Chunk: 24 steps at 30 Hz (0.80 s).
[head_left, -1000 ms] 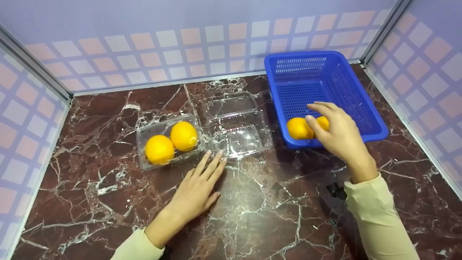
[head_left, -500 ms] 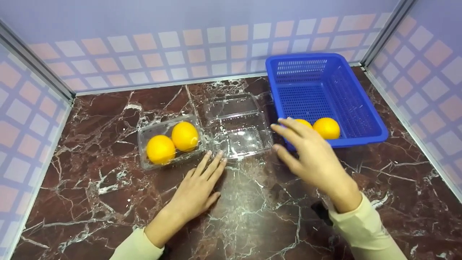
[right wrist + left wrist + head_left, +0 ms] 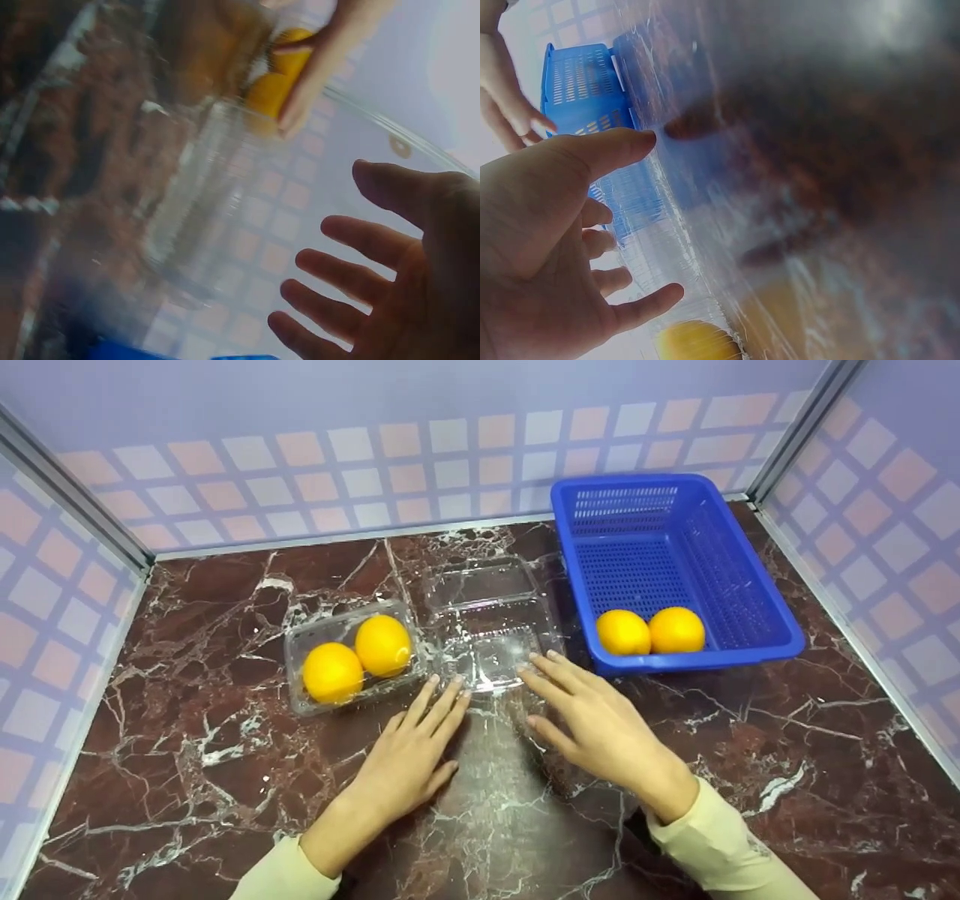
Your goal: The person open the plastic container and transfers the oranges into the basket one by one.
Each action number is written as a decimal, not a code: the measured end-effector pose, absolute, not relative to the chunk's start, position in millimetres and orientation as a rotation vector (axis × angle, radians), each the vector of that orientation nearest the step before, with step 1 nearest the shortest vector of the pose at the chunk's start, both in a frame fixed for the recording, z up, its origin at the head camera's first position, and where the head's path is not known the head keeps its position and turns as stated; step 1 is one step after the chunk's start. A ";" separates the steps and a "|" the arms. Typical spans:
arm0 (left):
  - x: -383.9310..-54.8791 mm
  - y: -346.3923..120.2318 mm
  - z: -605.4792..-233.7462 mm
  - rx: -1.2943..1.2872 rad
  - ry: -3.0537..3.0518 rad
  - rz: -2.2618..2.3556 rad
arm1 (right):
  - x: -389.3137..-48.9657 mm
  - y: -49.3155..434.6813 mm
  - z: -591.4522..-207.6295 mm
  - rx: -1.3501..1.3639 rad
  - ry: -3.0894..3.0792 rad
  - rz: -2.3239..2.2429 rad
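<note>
My left hand [image 3: 409,761] lies with fingers extended, its fingertips at the near edge between two clear plastic containers. The left plastic container [image 3: 296,660] holds two oranges [image 3: 332,673]. Beside it, an open plastic container [image 3: 487,585] with its lid folded back holds nothing. My right hand [image 3: 600,727] is stretched out, fingertips overlapping the near right corner of that open container in the head view; nothing is in its grasp. In the right wrist view its fingers [image 3: 349,274] are spread and bare. The left wrist view shows the left palm [image 3: 547,225] with no object in it.
A blue plastic basket [image 3: 750,585] stands at the back right, with two oranges [image 3: 676,630] at its near end. The dark red marbled tabletop [image 3: 187,780] is bounded by a patterned back wall [image 3: 420,442] and side panels.
My right hand has moved left and toward me, from over the oranges in the basket to the open container's near right corner. It carries no orange. The left hand has stayed in place.
</note>
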<state>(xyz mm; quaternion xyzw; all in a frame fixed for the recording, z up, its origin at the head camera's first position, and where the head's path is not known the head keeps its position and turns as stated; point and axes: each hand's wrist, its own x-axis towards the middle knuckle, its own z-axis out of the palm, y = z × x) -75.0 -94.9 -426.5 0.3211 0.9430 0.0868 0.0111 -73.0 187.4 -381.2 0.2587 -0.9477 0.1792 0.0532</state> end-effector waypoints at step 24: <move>-75.7 -95.5 -428.0 1.027 2.958 0.265 | -73.2 185.8 -403.8 0.790 -3.051 0.434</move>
